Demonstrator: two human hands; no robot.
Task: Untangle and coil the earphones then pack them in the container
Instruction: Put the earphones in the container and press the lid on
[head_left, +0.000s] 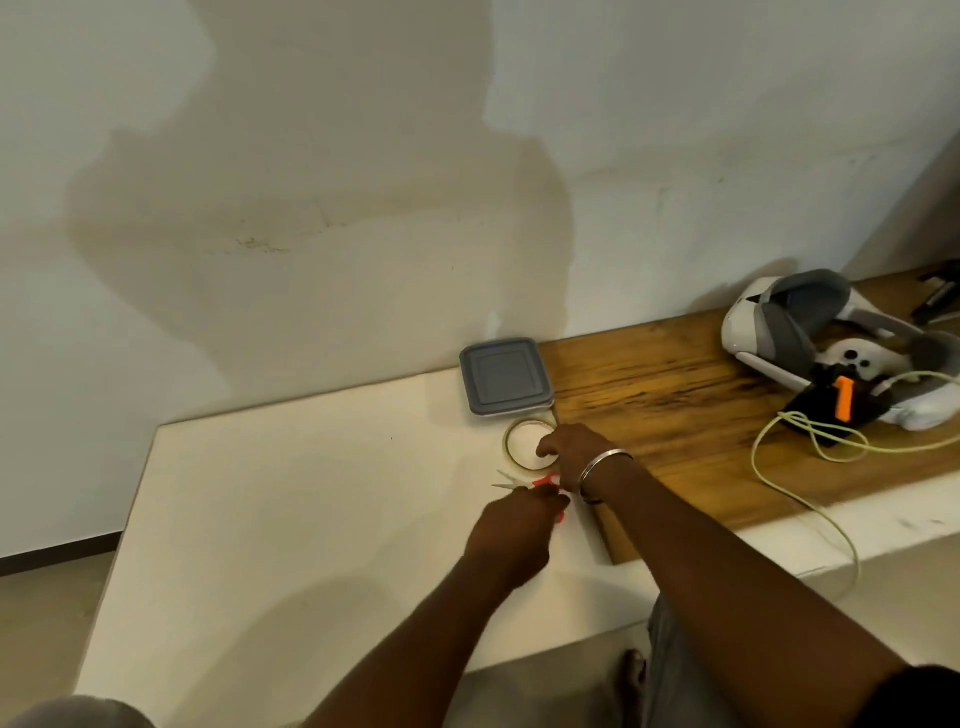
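Observation:
A grey square container (505, 382) with its lid on stands at the back of the white table, against the wall. No earphones can be made out in this view. My left hand (511, 527) is curled over the red handles of a small pair of scissors (540, 483), whose blades point left. My right hand (571, 451), with a metal bangle on the wrist, reaches just beyond it, and its fingertips grip the near right rim of a thin tape ring (511, 447) lying flat in front of the container.
A wooden board (675, 415) lies to the right of the hands. On it sit a white and grey headset (779, 332), a black and orange device (841, 400) and a pale green cable (810, 441) that trails off the table's front edge. The wall (363, 208) stands close behind.

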